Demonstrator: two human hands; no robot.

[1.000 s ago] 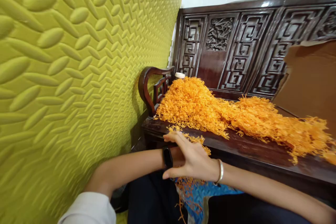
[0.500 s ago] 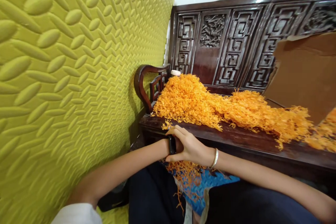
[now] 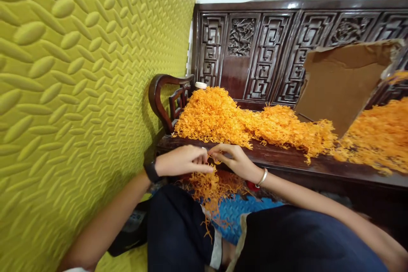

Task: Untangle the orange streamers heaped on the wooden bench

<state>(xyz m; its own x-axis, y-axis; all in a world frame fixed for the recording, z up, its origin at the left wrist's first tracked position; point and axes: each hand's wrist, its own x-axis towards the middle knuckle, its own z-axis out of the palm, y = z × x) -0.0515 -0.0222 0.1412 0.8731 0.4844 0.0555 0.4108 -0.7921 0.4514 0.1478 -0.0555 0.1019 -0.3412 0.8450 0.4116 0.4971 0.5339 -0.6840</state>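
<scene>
My left hand, with a black band on its wrist, has its fingers curled and its thumb stretched to the right. What lies inside them is hidden. Facing it, my right hand wears a pale bracelet and pinches a small branched orange plastic piece between thumb and fingers. Below both hands, a tangle of orange strands hangs between my knees. Beyond them, a large heap of similar orange pieces is spread along the dark wooden bench.
A yellow textured mat rises close on my left. The bench's curved armrest stands beside it. Brown cardboard leans against the carved backrest, with more orange pieces to its right. A white lid shows behind the heap.
My right hand has come away from my left wrist, where it was around the black band. Both hands now meet fingertip to fingertip above the tangle. The view has swung right.
</scene>
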